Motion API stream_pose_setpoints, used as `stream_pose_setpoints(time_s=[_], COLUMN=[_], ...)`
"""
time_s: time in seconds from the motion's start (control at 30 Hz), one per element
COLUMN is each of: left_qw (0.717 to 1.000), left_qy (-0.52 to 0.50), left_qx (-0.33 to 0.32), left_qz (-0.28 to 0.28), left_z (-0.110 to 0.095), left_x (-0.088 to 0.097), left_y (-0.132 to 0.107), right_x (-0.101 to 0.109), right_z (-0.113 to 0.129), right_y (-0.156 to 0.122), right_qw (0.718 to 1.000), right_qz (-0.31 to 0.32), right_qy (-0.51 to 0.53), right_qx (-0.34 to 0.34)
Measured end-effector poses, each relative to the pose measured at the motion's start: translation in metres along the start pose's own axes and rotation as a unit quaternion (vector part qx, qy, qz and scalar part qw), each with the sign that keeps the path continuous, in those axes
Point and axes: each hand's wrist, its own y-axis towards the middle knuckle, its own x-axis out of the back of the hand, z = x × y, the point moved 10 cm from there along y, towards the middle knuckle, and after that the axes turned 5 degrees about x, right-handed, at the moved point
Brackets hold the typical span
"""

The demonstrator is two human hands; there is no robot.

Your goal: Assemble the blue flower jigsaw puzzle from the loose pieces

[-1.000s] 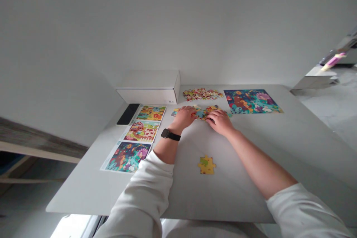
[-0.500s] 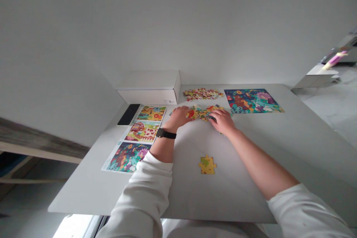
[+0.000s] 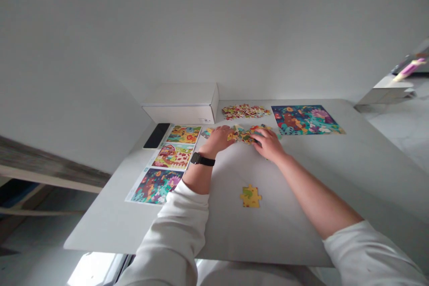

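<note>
Both hands rest on a small heap of loose puzzle pieces [image 3: 244, 134] in the middle of the white table [image 3: 295, 196]. My left hand [image 3: 218, 138], with a black watch on its wrist, lies on the heap's left side with fingers curled over pieces. On the right side my right hand [image 3: 268, 144] has its fingers bent down onto the pieces. What either hand grips is hidden. A yellow joined puzzle fragment [image 3: 250, 196] lies alone nearer to me, between my forearms.
A finished blue puzzle [image 3: 305, 119] lies at the far right. A second pile of pieces [image 3: 245, 111] sits behind the hands. Three picture cards [image 3: 169, 156] and a black phone [image 3: 156, 135] line the left side. A white box [image 3: 182, 106] stands by the wall.
Both hands have shifted slightly among the heap, and the pieces there are bunched closer together. The view has drifted a little to the left.
</note>
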Motion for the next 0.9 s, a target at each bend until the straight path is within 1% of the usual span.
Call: stream_pose_setpoints(time_s=[0.07,0.13,0.23,0.3,0.37,0.47,0.53,0.57,0.67,0.77,0.9], left_qw=[1.0,1.0,0.999,0.998,0.999,1.0,1.0,1.0,1.0,0.999,0.995], left_qy=[0.011,0.022,0.033,0.031,0.02,0.004,-0.005,-0.008,-0.003,0.003,-0.025], left_qx=[0.001,0.013,0.037,0.048,0.045,0.027,0.019,0.017,0.022,0.034,0.058], left_qz=[0.014,0.018,0.018,0.016,0.012,-0.003,-0.013,-0.016,-0.02,-0.032,-0.074], left_z=[-0.002,0.001,0.01,0.016,0.017,0.014,0.01,0.009,0.004,0.0,-0.002], left_x=[-0.003,-0.002,-0.001,-0.001,-0.001,-0.001,0.0,-0.001,-0.005,-0.008,-0.005], left_y=[-0.001,-0.002,-0.003,-0.003,-0.001,0.002,0.004,0.004,0.004,0.003,0.007], right_x=[-0.003,-0.004,0.003,0.01,0.018,0.027,0.03,0.031,0.029,0.024,0.017], right_z=[0.003,0.002,-0.009,-0.024,-0.046,-0.08,-0.095,-0.099,-0.104,-0.102,-0.096], right_y=[0.0,0.0,0.001,0.003,0.003,-0.002,-0.005,-0.006,-0.007,-0.006,-0.003], right_qw=[1.0,1.0,0.998,0.992,0.977,0.934,0.907,0.898,0.887,0.893,0.901], right_qz=[0.014,0.011,-0.024,-0.059,-0.101,-0.165,-0.194,-0.203,-0.209,-0.196,-0.174], right_qy=[0.005,0.012,0.045,0.091,0.15,0.241,0.288,0.303,0.322,0.317,0.311], right_qx=[0.01,0.003,-0.024,-0.057,-0.113,-0.206,-0.239,-0.247,-0.256,-0.254,-0.248])
